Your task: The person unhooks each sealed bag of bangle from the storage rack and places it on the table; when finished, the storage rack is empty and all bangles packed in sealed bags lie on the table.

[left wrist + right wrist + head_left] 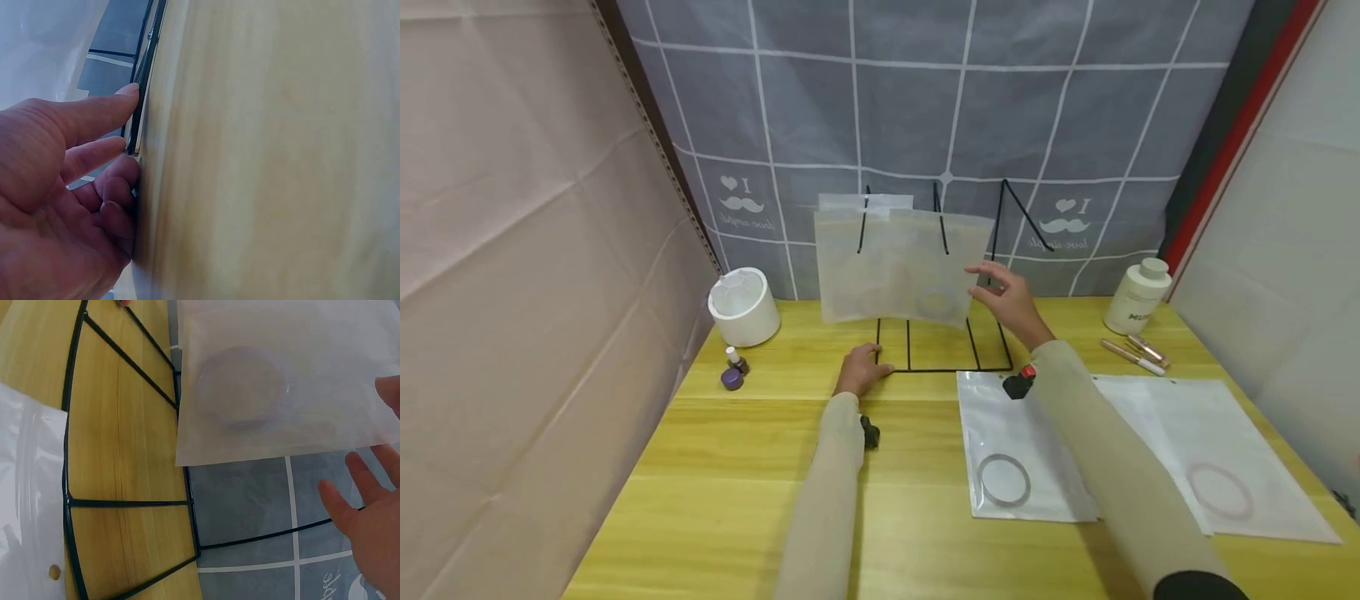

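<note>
A black wire rack (951, 371) stands at the back of the table, with upright hooks against the wall. Frosted zip bags (868, 267) hang from two of its hooks; a faint ring shape (244, 387) shows through the front one. My left hand (859, 372) holds the rack's front left corner, thumb on the front wire (142, 81) in the left wrist view. By the right edge of the hanging bags is my right hand (1011, 302), fingers spread and thumb apart from them. Whether a fingertip touches the bag I cannot tell. The third hook (1026, 212) carries no bag.
Flat bags (1022, 442) with rings inside lie at the right front, partly under my right forearm. A white round container (745, 308), a small bottle (737, 361) and a purple jar (732, 379) stand left. A white bottle (1138, 296) and cosmetic tubes (1135, 354) are right.
</note>
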Available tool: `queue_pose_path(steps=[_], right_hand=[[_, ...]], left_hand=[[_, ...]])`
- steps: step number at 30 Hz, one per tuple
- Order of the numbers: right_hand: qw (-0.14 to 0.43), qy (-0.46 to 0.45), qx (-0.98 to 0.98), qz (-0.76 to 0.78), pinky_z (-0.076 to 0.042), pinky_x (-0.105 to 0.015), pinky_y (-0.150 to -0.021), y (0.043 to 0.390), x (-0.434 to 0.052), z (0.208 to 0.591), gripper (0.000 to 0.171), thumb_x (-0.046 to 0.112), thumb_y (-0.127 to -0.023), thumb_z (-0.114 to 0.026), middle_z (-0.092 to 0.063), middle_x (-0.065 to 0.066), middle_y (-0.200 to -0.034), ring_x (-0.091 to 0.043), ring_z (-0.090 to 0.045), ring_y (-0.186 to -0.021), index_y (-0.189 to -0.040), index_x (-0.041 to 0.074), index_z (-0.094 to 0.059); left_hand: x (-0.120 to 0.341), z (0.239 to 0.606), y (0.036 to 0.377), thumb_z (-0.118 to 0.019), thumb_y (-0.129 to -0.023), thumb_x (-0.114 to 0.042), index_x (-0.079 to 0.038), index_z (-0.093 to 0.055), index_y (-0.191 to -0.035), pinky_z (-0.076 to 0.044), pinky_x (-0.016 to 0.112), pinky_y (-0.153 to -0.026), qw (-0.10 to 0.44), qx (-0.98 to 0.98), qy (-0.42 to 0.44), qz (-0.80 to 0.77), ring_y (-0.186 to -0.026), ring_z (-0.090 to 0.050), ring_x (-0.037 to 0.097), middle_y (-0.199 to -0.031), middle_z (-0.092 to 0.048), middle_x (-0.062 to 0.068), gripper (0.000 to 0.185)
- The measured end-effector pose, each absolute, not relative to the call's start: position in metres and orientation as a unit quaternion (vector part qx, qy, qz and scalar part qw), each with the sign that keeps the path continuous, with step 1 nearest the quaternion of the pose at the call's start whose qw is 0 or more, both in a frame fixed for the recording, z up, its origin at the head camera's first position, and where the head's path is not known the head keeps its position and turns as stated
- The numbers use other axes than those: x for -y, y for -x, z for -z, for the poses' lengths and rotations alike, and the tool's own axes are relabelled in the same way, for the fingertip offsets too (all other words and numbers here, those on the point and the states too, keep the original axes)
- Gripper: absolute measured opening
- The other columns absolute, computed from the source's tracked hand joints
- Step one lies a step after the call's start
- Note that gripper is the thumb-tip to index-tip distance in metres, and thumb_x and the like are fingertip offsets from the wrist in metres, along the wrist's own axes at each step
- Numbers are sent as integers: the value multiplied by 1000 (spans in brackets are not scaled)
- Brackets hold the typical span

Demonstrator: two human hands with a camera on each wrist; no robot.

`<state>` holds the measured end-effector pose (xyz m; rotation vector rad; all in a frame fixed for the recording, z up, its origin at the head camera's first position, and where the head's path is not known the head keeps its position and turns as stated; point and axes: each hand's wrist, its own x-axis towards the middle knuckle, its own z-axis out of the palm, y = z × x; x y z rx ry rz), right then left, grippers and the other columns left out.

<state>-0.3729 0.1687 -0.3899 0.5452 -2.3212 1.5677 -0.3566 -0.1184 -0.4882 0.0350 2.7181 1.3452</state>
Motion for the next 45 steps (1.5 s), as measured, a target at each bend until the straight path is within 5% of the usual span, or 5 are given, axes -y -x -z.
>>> queue_pose_path(steps=[7,19,23,29,45], right_hand=[[153,-207,778,-573,-45,-17,-66,361,-153,374,36,-1,-95,-66,-59,-30,-118,-22,-49,-76,-130,-10,-63],[140,-197,792,-560,-30,-23,-49,359,-149,370,42,1,-94,-68,-38,-9,-67,-9,-29,-52,-135,-5,-61],[147,-199,800,-547,-31,-22,-49,356,-150,369,42,-2,-93,-69,-48,-17,-75,-8,-30,-53,-133,-6,-62],[171,-225,802,-526,-33,-22,-49,347,-154,370,37,-2,-91,-71,-64,-25,-129,-5,-29,-51,-128,-6,-66],[258,-297,817,-422,-50,-10,-67,322,-187,390,29,0,-89,-75,-73,-11,-116,-4,-61,-77,-118,6,-76]], left_hand=[[117,488,354,-73,-94,-18,-5,-57,-142,-41,54,-111,54,-895,-9,-443,-139,-45,40,-150,-50,19,53],[115,488,357,-75,-93,-18,-5,-58,-141,-40,53,-112,52,-898,-1,-437,-139,-45,39,-150,-51,18,52],[115,488,357,-75,-93,-18,-5,-59,-141,-39,53,-113,52,-897,1,-440,-140,-44,39,-149,-51,18,52],[116,489,360,-75,-92,-19,-7,-59,-140,-40,53,-113,53,-897,2,-439,-140,-44,38,-149,-52,16,52],[115,489,358,-75,-93,-19,-5,-58,-141,-41,52,-112,50,-899,0,-434,-139,-45,39,-150,-50,18,53]])
